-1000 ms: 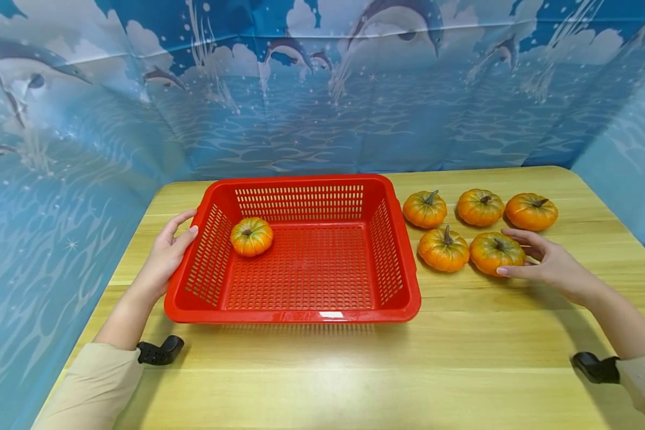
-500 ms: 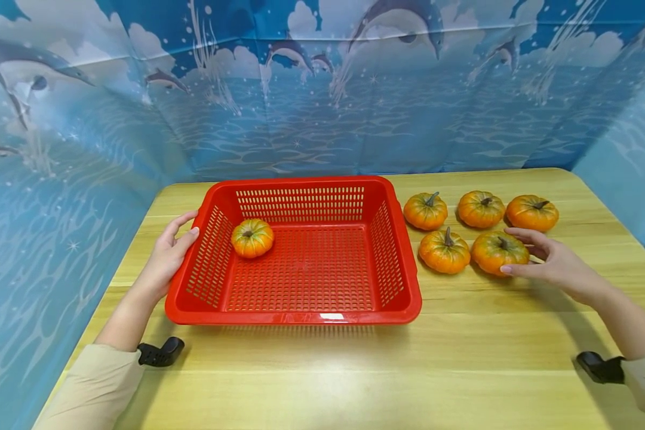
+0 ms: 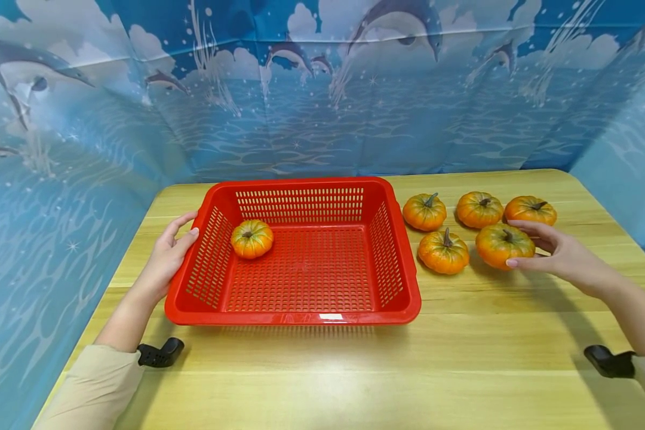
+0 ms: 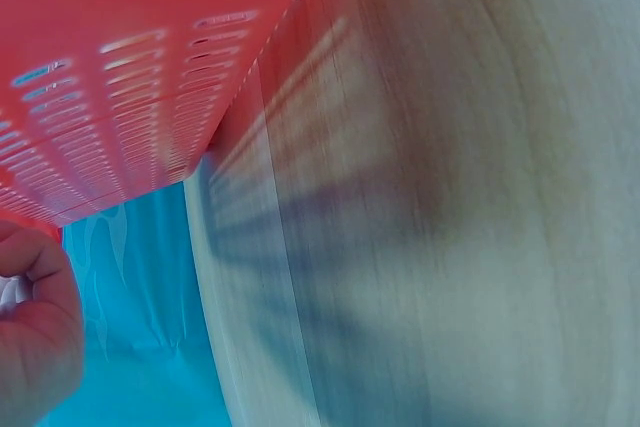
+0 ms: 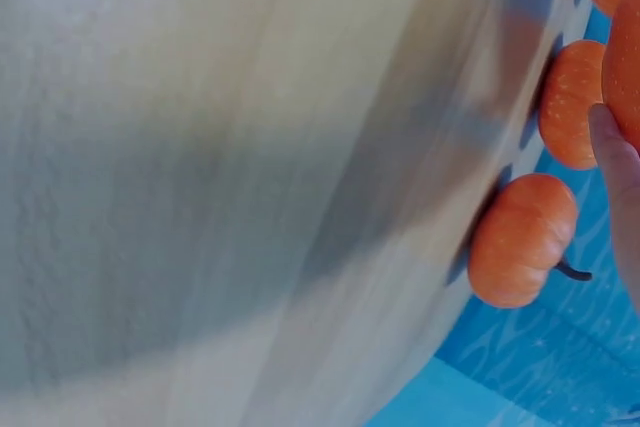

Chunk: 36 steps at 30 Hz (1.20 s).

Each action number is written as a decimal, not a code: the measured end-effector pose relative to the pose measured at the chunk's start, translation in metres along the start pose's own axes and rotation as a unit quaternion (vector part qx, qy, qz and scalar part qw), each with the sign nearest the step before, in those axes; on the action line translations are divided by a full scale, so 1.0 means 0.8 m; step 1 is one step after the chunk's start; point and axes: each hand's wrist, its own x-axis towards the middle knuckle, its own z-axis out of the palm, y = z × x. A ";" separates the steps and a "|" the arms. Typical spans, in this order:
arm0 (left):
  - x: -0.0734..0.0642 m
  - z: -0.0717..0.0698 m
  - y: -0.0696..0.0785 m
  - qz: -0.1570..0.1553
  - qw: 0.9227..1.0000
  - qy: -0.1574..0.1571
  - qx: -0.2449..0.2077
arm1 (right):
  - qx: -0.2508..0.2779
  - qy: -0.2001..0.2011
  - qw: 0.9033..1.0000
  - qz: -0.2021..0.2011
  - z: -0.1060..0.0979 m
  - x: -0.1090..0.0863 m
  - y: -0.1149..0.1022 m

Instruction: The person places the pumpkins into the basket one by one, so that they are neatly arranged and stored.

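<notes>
Right hand [image 3: 568, 260] grasps a pumpkin [image 3: 501, 243] while left hand [image 3: 164, 255] grips the red basket [image 3: 295, 319].

Pumpkin [image 3: 502, 246] in right fingers [image 3: 537, 229] raised off table [image 3: 462, 340], shifted slightly rightward.

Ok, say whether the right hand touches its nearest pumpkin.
Touching: in the head view, the right hand grips the pumpkin, thumb on its near side.
</notes>
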 end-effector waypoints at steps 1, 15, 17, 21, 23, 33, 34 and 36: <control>0.000 0.000 0.000 0.000 1.000 0.000 0.000 | 0.000 -0.001 1.000 0.001 -0.001 0.000 -0.001; 0.000 0.001 0.000 -0.003 1.000 0.002 0.005 | -0.005 0.002 1.000 -0.030 -0.008 0.008 -0.029; 0.000 0.001 0.001 -0.004 1.000 0.003 0.006 | -0.011 0.000 0.999 -0.032 -0.009 0.011 -0.034; 0.000 0.001 0.001 -0.005 1.000 0.004 0.006 | -0.010 -0.008 0.999 -0.034 -0.011 0.016 -0.042; 0.000 0.001 0.001 -0.005 1.000 0.004 0.006 | -0.004 -0.012 0.999 -0.037 -0.012 0.019 -0.047; -0.001 0.001 0.001 -0.003 1.000 0.007 0.002 | 0.005 -0.019 0.998 -0.057 -0.010 0.035 -0.078; -0.001 0.001 0.001 -0.003 1.000 0.007 0.001 | 0.003 -0.021 0.998 -0.057 -0.009 0.037 -0.081; -0.001 0.001 0.001 -0.003 1.000 0.007 0.000 | -0.001 -0.024 0.998 -0.059 -0.009 0.040 -0.087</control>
